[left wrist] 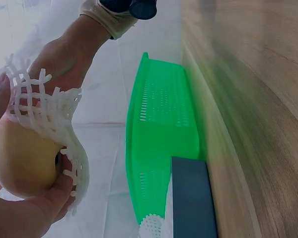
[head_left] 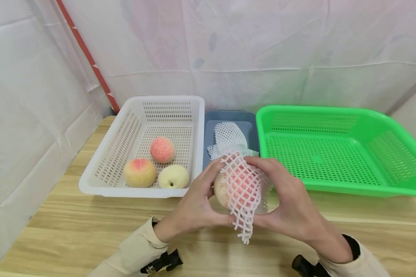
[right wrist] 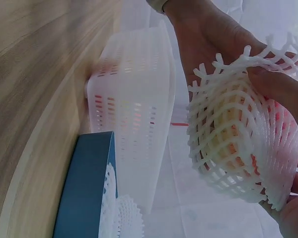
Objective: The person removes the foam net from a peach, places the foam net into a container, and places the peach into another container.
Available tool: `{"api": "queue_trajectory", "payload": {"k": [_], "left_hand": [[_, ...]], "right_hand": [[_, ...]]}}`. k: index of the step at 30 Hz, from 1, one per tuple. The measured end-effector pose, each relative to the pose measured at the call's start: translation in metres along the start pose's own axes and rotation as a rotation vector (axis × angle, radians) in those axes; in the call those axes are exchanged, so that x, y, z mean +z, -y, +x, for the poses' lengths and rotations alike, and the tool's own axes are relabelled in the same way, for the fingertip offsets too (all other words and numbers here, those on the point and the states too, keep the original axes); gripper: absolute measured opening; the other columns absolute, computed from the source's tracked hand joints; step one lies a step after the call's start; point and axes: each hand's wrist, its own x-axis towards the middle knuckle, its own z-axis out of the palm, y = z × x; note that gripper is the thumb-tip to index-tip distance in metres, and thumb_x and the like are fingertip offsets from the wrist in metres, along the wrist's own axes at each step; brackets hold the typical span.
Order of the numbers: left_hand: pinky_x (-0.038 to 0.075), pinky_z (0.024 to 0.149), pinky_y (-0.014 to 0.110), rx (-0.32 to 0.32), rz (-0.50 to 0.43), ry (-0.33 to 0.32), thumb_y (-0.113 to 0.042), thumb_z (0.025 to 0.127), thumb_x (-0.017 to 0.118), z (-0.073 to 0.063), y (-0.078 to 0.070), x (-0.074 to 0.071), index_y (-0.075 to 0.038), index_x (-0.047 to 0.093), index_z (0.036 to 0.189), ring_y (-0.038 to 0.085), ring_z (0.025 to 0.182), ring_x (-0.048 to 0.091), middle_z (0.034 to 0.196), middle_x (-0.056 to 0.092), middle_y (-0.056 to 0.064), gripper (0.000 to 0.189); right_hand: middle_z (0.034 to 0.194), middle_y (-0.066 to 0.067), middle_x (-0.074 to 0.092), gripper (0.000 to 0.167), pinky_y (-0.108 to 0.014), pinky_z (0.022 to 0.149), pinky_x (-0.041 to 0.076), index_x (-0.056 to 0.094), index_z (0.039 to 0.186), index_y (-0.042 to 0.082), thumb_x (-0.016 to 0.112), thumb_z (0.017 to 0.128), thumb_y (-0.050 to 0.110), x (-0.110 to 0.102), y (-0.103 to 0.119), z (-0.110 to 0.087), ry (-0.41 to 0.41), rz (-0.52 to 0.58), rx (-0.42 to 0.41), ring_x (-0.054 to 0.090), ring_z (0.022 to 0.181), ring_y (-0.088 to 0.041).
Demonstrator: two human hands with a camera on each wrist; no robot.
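Both hands hold a peach [head_left: 221, 191] in front of the body, over the table. A white foam net sleeve [head_left: 244, 188] covers its right part, while the left side is bare in the head view. My left hand [head_left: 199, 200] grips the bare side, fingers around the fruit in the left wrist view. From the other side, my right hand [head_left: 291, 200] holds the netting, thumb and fingers spread around it. One end of the net hangs down in a loose frayed point. In the right wrist view the mesh [right wrist: 228, 129] bulges around the fruit.
A white basket [head_left: 142, 190] at left holds a yellow-red peach [head_left: 140, 172], a pink peach [head_left: 162, 150] and a pale one [head_left: 173, 177]. More foam nets [head_left: 230, 136] lie in a blue-grey tray [head_left: 211, 116]. At right stands a green basket [head_left: 315, 157] on the wooden table [head_left: 72, 231].
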Motion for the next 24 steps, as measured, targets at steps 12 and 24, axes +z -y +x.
{"api": "queue_trajectory", "payload": {"k": [12,24], "left_hand": [[0.05,0.092,0.034,-0.074,-0.001,-0.132,0.009,0.06,0.083,0.003,-0.005,-0.01,-0.001,0.041,0.14,0.031,0.111,0.059,0.137,0.045,0.018,0.091],[0.053,0.087,0.038,-0.081,-0.04,-0.189,0.005,0.064,0.082,0.011,-0.017,-0.035,-0.006,0.05,0.135,0.027,0.107,0.061,0.134,0.051,0.009,0.079]], "right_hand": [[0.126,-0.015,0.058,0.078,-0.018,0.099,0.04,0.048,0.134,-0.003,0.076,0.079,0.045,-0.004,-0.002,0.009,0.009,-0.043,-0.031,0.057,0.112,-0.024],[0.103,-0.012,0.069,0.043,-0.01,0.077,0.047,0.063,0.113,-0.006,0.066,0.088,0.03,-0.031,-0.015,0.027,-0.07,-0.069,-0.107,0.064,0.089,-0.01]]}}
